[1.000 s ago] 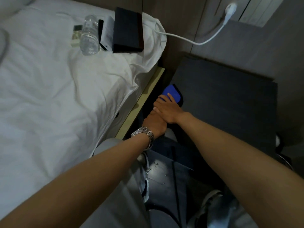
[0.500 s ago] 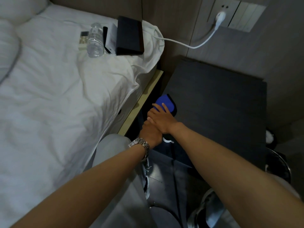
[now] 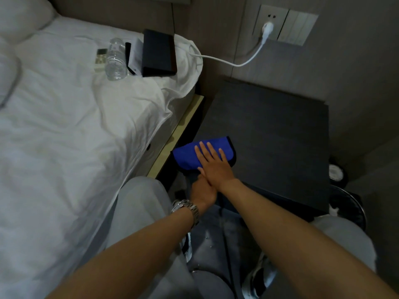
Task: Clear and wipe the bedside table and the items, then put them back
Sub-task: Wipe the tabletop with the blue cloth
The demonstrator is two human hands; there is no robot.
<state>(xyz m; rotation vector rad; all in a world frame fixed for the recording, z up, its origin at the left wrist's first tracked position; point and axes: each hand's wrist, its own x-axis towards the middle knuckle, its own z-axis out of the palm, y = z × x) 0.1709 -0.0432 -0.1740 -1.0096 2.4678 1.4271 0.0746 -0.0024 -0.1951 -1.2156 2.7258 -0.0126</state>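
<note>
A blue cloth (image 3: 185,155) lies spread on the front-left corner of the dark bedside table (image 3: 269,130). My right hand (image 3: 213,165) presses flat on the cloth with fingers stretched out. My left hand (image 3: 203,194), with a metal watch on the wrist, sits just below at the table's front edge, partly under my right wrist; its fingers are hidden. On the bed lie a black box (image 3: 158,52), a white and black item (image 3: 133,57), a clear plastic bottle (image 3: 115,60) and a small remote (image 3: 101,59).
The white-sheeted bed (image 3: 64,137) runs along the left of the table. A white cable (image 3: 226,61) leads from the bed to a wall plug (image 3: 266,29). A dark bin (image 3: 349,210) and a round white object (image 3: 335,172) stand right of the table.
The cloth was bunched under my right fingers and now lies spread wider. My right hand has flattened on it and shifted slightly onto the table top. My left hand stays beneath.
</note>
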